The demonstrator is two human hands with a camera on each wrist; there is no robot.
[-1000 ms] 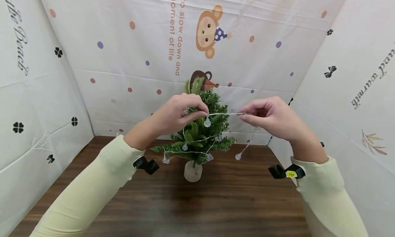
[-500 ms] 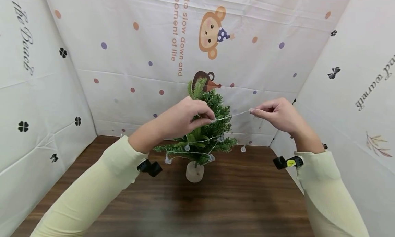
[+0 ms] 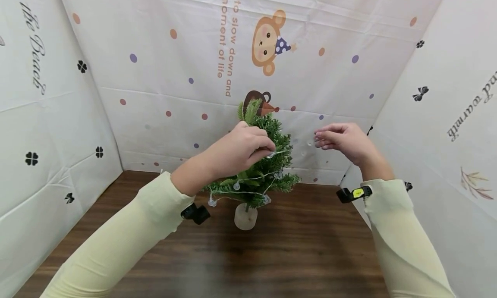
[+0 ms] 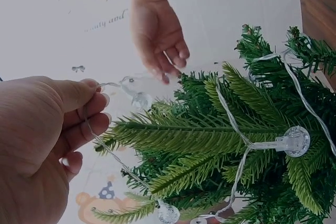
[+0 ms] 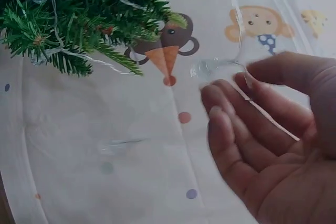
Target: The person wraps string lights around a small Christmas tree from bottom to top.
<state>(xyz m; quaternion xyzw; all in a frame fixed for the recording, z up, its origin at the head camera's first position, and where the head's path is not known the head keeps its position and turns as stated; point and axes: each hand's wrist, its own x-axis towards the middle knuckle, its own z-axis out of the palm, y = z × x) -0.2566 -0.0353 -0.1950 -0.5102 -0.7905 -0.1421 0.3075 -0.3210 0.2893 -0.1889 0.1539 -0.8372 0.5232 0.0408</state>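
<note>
A small artificial Christmas tree (image 3: 285, 164) stands on a round pale wooden base (image 3: 245, 217), with clear-bulb string lights (image 4: 239, 129) wound over its lower branches. At the upper front of the tree, my left hand (image 3: 246, 149) pinches the light wire between thumb and index fingertip. Out to the right of the tree, my right hand (image 3: 343, 140) has its fingers curved around the wire. By those fingertips a clear bulb (image 5: 205, 70) sticks out, and the wire runs on across the fingers. Another bulb (image 5: 107, 148) hangs lower, blurred. The left hand hides part of the tree in the head view.
The tree stands on a dark wood-grain table (image 3: 272, 255). Behind it is a white printed cloth backdrop (image 3: 186, 43), with cloth walls on the left (image 3: 46, 125) and right (image 3: 431, 142). A green branch tip (image 3: 250, 110) rises above the left hand.
The left hand has shifted slightly right, across the tree's front. The right hand has moved away to the right, then turned, its fingers loosening from a tight pinch. The wire no longer looks taut.
</note>
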